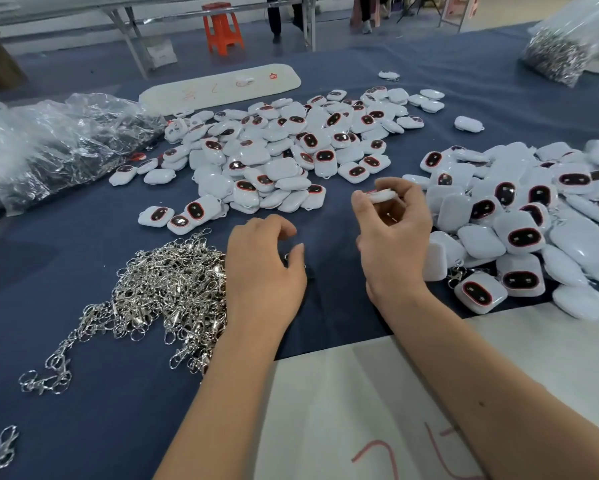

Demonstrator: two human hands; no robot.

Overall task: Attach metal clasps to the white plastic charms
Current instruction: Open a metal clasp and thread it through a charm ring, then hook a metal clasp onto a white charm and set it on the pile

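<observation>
My right hand (393, 237) is raised above the blue cloth and pinches one white plastic charm (381, 196) edge-on between thumb and fingertips. My left hand (263, 268) hovers low over the cloth at the right edge of a heap of silver metal clasps (166, 289); its fingers are curled and a small clasp seems to sit at the fingertips, mostly hidden. A big pile of white charms with dark red-rimmed faces (291, 150) lies behind the hands. A second pile of charms (526, 223), some with clasps showing, lies to the right.
A crumpled clear plastic bag (59, 143) lies at the left. A bag of metal parts (554, 60) stands at the far right. White foam boards lie at the back (222, 86) and at the front edge (377, 410). Loose clasps (0, 452) trail at the lower left.
</observation>
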